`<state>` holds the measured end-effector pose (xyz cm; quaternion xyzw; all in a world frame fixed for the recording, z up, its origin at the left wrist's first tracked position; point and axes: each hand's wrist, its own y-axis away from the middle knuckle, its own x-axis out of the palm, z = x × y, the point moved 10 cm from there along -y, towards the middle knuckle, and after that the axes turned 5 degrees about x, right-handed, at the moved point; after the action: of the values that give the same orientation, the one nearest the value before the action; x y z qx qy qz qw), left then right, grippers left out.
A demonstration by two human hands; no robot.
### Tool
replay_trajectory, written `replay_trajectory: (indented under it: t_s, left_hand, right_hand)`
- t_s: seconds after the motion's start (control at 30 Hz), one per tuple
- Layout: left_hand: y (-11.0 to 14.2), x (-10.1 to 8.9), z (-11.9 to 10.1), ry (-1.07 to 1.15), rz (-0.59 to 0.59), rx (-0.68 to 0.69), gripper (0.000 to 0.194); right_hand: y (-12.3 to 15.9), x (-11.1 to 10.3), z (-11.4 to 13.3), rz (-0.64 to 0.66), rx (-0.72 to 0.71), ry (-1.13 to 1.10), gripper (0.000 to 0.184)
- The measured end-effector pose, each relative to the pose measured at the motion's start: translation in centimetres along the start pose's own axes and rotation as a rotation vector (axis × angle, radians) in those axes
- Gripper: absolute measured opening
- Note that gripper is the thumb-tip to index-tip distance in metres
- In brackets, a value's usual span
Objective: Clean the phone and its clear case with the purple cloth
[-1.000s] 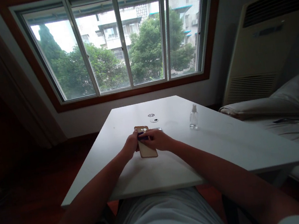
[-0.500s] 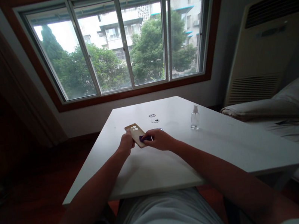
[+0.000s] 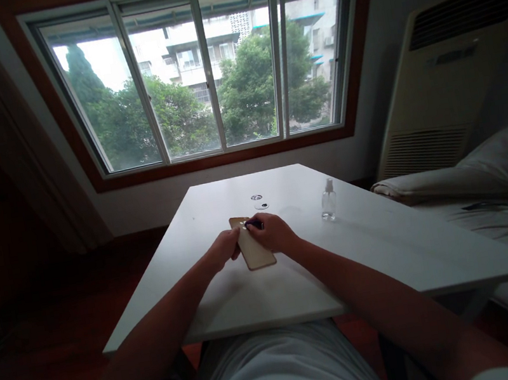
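A beige phone case [image 3: 255, 253] with camera holes near its top is held above the white table [image 3: 196, 314]. My left hand [image 3: 225, 247] grips its left edge, the thumb lying on the case's face. In my right hand [image 3: 274, 230] is a small dark purple cloth [image 3: 253, 223], pinched between the fingers and pressed on the case near the camera holes. My right hand covers part of the upper right of the case.
A clear spray bottle [image 3: 328, 204] stands on the table to the right of my hands. Beyond the case lie two small flat round pieces, one dark-patterned [image 3: 256, 197] and one white with a dark spot [image 3: 261, 206]. A pale sofa [image 3: 474, 181] is at the right.
The case has shifted right and nearer to me and turned more upright. My right hand has moved the cloth from the case's lower part up to the camera holes.
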<state>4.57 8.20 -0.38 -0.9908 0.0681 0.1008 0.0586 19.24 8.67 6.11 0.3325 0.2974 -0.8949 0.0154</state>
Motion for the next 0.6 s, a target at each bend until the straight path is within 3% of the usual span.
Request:
replay_trajectory:
  t_s: [0.1, 0.27, 0.43, 0.6]
  left_hand:
    - [0.8, 2.0, -0.6, -0.063, 0.169, 0.017, 0.056]
    - [1.2, 2.9, -1.6, -0.065, 0.274, 0.044, 0.046]
    - [1.8, 3.1, -2.8, -0.111, 0.281, 0.123, 0.04]
    - [3.2, 5.0, -4.0, -0.066, 0.441, 0.174, 0.055]
  right_hand:
    - [-0.1, -0.8, 0.3, -0.066, -0.04, -0.059, 0.02]
    - [0.7, -2.3, 2.3, -0.142, -0.153, -0.124, 0.022]
    - [1.6, -2.2, 4.4, -0.066, -0.21, -0.182, 0.026]
    - [1.7, -1.0, 5.0, 0.055, -0.288, -0.203, 0.029]
